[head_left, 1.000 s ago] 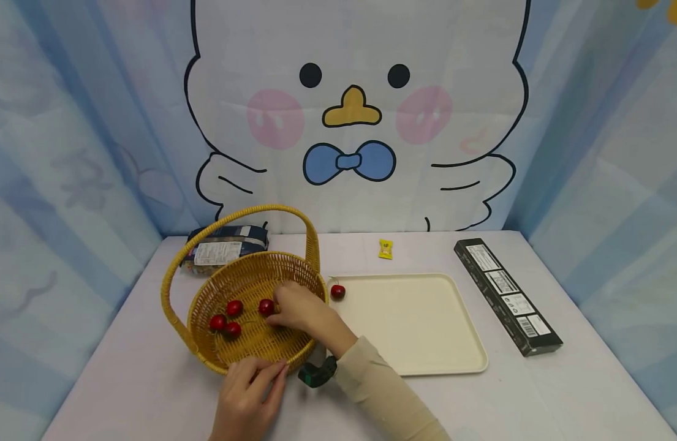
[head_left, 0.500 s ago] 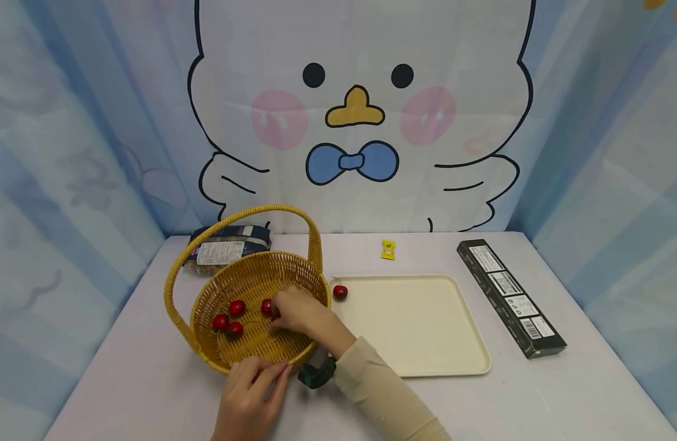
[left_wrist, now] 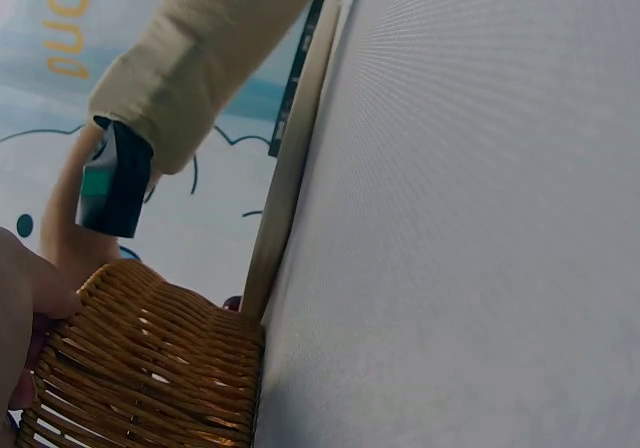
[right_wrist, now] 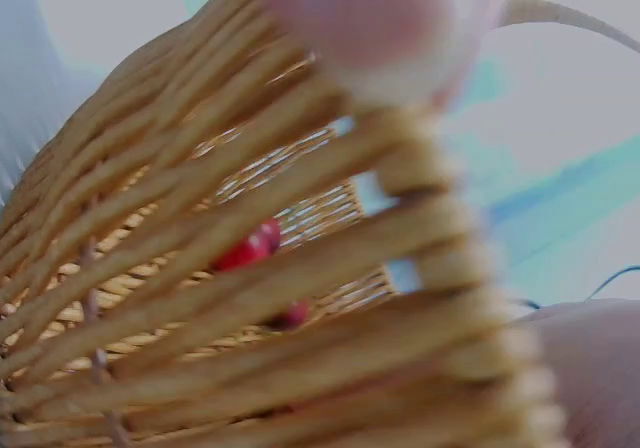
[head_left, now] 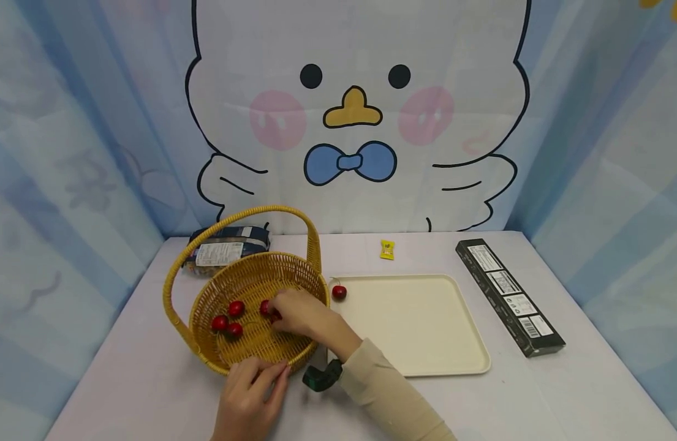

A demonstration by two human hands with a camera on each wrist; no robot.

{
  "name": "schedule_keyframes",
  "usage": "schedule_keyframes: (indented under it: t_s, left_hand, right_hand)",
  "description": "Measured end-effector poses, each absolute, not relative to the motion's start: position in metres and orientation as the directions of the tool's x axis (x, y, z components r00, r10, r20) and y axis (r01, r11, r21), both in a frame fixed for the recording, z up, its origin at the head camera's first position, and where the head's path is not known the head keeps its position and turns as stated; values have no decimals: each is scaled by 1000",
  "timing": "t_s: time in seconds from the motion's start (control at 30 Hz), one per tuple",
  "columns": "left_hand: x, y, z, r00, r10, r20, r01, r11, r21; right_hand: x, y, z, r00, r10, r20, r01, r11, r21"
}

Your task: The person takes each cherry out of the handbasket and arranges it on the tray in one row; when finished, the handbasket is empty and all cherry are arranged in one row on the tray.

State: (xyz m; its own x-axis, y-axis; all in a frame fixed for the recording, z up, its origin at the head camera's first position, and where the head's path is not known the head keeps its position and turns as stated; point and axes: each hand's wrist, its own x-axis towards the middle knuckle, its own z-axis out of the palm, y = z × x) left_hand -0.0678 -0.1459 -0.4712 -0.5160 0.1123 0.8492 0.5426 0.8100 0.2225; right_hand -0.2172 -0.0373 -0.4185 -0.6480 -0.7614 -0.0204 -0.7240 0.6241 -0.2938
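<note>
Wicker basket (head_left: 252, 344); handle (head_left: 277, 209) running near-left to far-right; left hand (head_left: 249, 395) pinching rim (head_left: 214, 366); right hand (head_left: 302, 312) apparently gripping cherry (head_left: 264, 307)

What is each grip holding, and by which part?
Left grip pinches the yellow round woven basket by its near rim. Right grip is at a round red cherry inside; whether it is pinched cannot be told.

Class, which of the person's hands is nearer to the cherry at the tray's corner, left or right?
Right. The right hand is inside the basket, just across its wall from the cherry; the left hand pinches the basket's near rim, farther away.
</note>
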Motion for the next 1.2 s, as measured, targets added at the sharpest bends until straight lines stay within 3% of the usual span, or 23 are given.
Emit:
schedule_keyframes:
  t_s: [0.27, 0.63, 0.97, 1.2]
  left_hand:
    - [-66, -146, -469, -547, 114, 829, 528, 816, 236]
    - [-69, -146, -471, -500, 114, 859, 543, 813, 208]
    - [-69, -145, -470, -489, 106, 866, 536, 820, 202]
    - [-69, -144, -472, -497, 100, 862, 533, 819, 212]
  right_hand:
    - [-211, -19, -402, -647, -759, 75, -739, 599, -308]
    - [-212, 19, -388, -662, -723, 197, -721, 542, -433]
    - [-224, 57, -387, -726, -632, 269, -655, 519, -550]
    - [-235, 78, -387, -798, -559, 225, -565, 566, -600]
